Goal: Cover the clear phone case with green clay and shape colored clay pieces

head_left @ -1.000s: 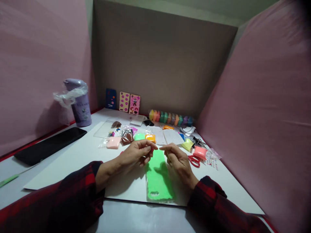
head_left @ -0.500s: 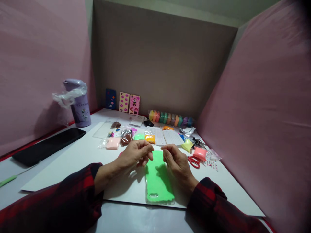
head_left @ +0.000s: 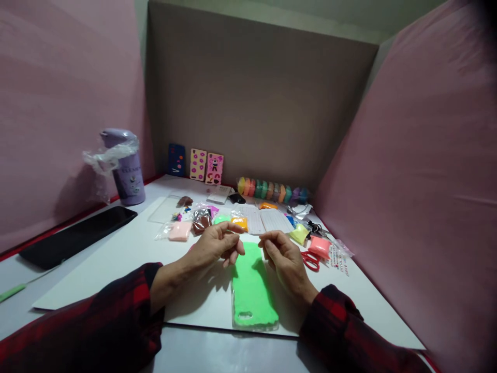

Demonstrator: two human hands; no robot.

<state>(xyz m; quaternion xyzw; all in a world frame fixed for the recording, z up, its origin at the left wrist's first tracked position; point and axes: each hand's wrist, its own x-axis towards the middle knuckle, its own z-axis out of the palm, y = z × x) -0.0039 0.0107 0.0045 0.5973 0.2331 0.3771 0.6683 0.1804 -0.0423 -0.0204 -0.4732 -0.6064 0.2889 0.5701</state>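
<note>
A phone case covered in bright green clay (head_left: 254,290) lies on the white board (head_left: 128,274), its camera cutout toward me. My left hand (head_left: 219,243) hovers over the upper left of the case, fingers curled and thumb near the index finger. My right hand (head_left: 283,259) is raised over the case's upper right side, thumb and index finger pinched together. Whatever either pinch may hold is too small to make out. The fingertips of the two hands are a small distance apart.
Red scissors (head_left: 311,261) and a coral clay packet (head_left: 320,246) lie right of my right hand. Beyond are an open notebook (head_left: 274,220), more clay packets, decorated cases (head_left: 198,165) and a row of coloured clays (head_left: 272,190). A purple tumbler (head_left: 130,176) and black phone (head_left: 77,235) stand left.
The fingers of my left hand have spread slightly, and my right hand has shifted very little. The green case has not moved on the board.
</note>
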